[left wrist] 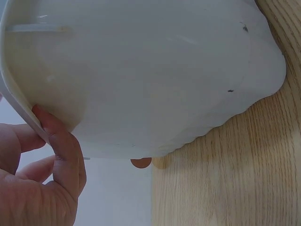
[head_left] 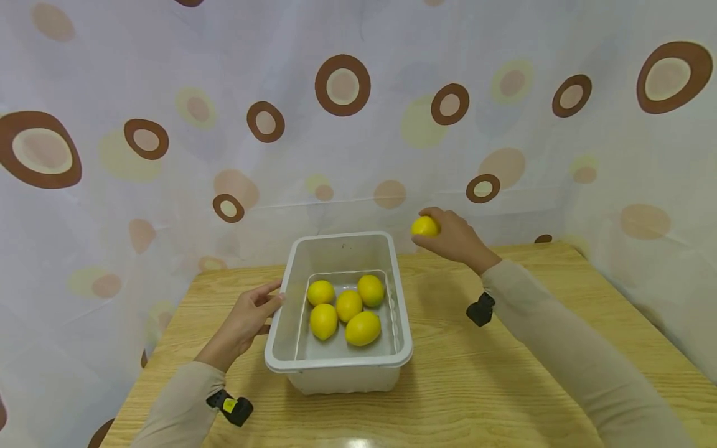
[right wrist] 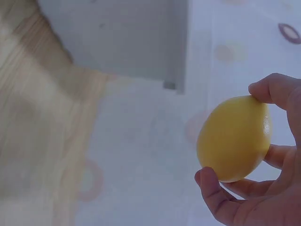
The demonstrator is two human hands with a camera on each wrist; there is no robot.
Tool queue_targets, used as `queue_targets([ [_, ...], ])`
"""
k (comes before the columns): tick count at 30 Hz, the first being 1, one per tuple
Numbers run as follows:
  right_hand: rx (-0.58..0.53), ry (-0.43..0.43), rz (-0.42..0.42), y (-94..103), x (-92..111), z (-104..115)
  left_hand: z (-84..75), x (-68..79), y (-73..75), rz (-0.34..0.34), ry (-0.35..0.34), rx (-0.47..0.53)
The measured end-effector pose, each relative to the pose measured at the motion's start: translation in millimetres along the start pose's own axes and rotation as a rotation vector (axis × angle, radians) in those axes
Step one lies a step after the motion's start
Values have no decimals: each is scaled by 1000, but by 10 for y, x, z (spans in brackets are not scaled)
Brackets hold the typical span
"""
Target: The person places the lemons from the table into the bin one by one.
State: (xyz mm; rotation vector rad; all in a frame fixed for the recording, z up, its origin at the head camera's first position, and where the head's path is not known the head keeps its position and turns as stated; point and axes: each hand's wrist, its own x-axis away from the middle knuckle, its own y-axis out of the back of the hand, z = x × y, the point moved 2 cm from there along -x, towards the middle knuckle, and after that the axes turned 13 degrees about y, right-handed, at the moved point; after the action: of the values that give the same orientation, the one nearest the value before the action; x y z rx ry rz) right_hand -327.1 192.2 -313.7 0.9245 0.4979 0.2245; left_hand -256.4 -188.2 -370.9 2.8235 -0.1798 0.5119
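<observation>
Between thumb and fingertips, my right hand [head_left: 452, 238] holds a yellow lemon [head_left: 424, 226], raised above the table to the right of a white plastic bin [head_left: 338, 361]. The right wrist view shows that lemon [right wrist: 235, 139] close up, with the fingers spread around it. My left hand [head_left: 246, 320] grips the bin's left rim from outside; in the left wrist view the fingers [left wrist: 61, 146] curl at the rim, one of them against the wall beneath it. Several lemons lie on the bin's floor, among them one near the front [head_left: 363, 328] and one at the back right [head_left: 371, 290].
The bin stands on a light wooden table [head_left: 465, 386]. Behind and at the sides hangs a pale curtain [head_left: 381, 155] with brown and beige circles. A small black camera sits on each wrist, the right one [head_left: 480, 310] and the left one [head_left: 231, 407].
</observation>
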Motion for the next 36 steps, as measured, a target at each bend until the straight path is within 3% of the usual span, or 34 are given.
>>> queue_targets([
  [7, -60, 35, 46, -5, -121, 419, -2, -9, -8, 4, 0, 1],
  [16, -88, 118, 117, -243, -336, 887, -2, -20, -9, 6, -1, -1],
  [26, -145, 73, 189, -592, -562, 981, 9, -28, -5, 6, -13, 5],
  [36, -104, -9, 271, -986, -646, 919, 8, -22, 7, 7, -16, 4],
])
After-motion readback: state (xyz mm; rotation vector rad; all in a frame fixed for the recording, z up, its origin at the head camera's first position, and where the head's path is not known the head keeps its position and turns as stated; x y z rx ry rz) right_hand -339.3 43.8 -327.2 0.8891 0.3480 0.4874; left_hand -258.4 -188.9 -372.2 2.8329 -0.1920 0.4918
